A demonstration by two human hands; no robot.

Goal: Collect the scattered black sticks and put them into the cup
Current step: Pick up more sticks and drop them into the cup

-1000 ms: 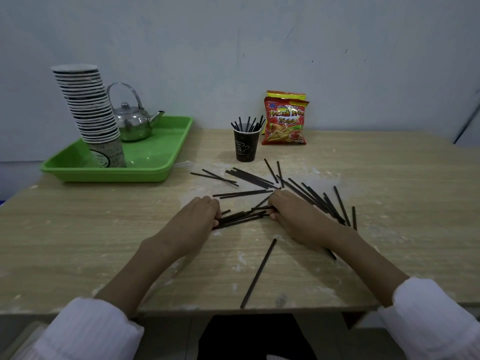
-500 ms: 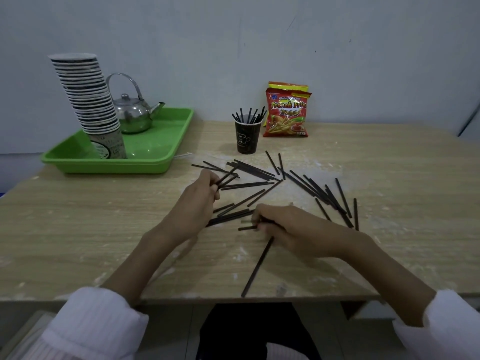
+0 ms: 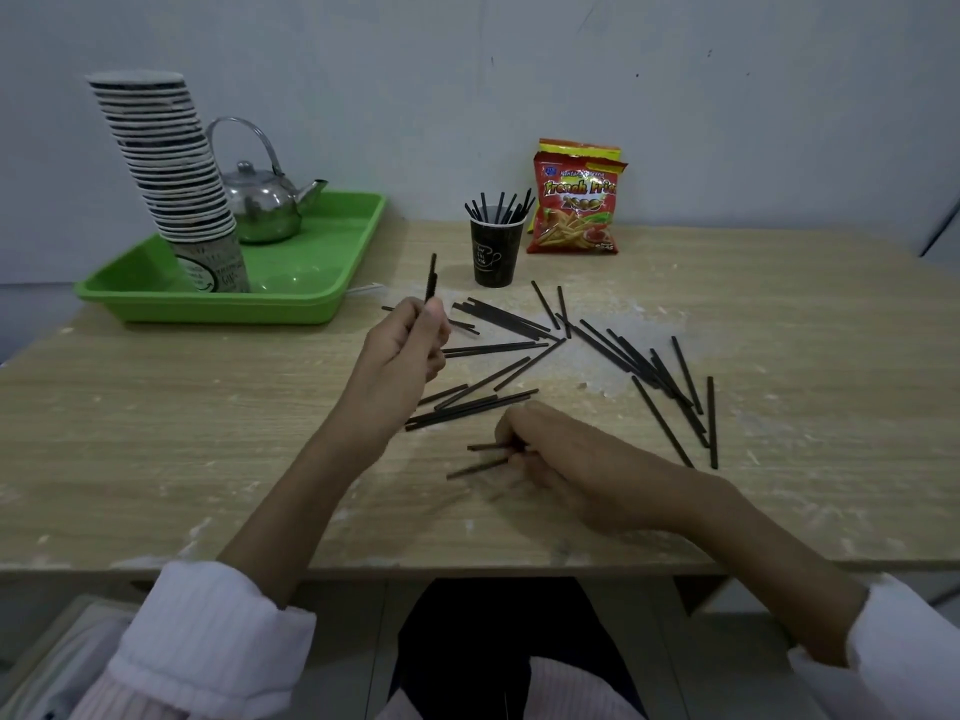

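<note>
Left hand (image 3: 402, 350) raised, pinching one stick (image 3: 431, 275) upright by lower end. Right hand (image 3: 563, 462) curled round two sticks (image 3: 475, 468) toward table (image 3: 182, 433) front edge. Loose black sticks (image 3: 519, 324) litter table middle. Cup (image 3: 493, 254) near far edge, part filled. Sticks likely light, stiff, thin: pinch mid-length, bundle.

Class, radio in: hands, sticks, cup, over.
Left hand holds sticks upright. Right hand pinches more on table. Cup part-filled, loose sticks remain. Nothing blocks cup.

Sticks (image 3: 524, 332) lie scattered on the table (image 3: 156, 439) before the cup (image 3: 493, 252), with the tray (image 3: 218, 304) left of it.
</note>
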